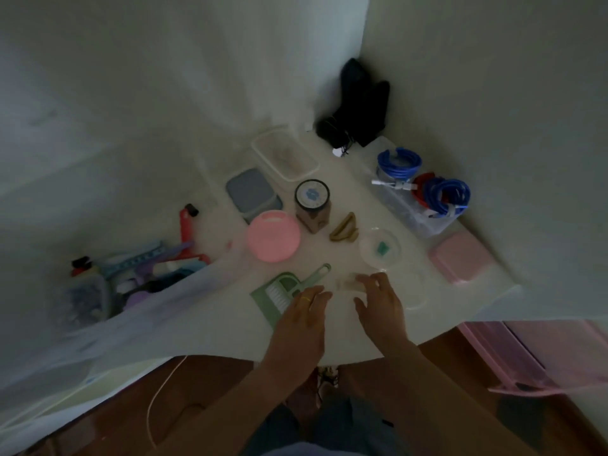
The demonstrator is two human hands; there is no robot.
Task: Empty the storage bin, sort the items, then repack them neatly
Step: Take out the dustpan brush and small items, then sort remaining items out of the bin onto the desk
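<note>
Both hands are hovering over a small clear item [349, 285], possibly a box, though the dim view is blurring it. The left hand [304, 319] is lying spread; the right hand [381, 304] is curling its fingers loosely around the item's far edge. A careless sweep risks knocking the clear dish [380, 250] just beyond the right hand, or nudging the green dustpan [283, 292] beside the left.

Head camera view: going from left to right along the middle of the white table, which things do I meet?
Pink round container → olive hair claw clip → clear round dish holding a small green piece → pink rectangular box.
</note>
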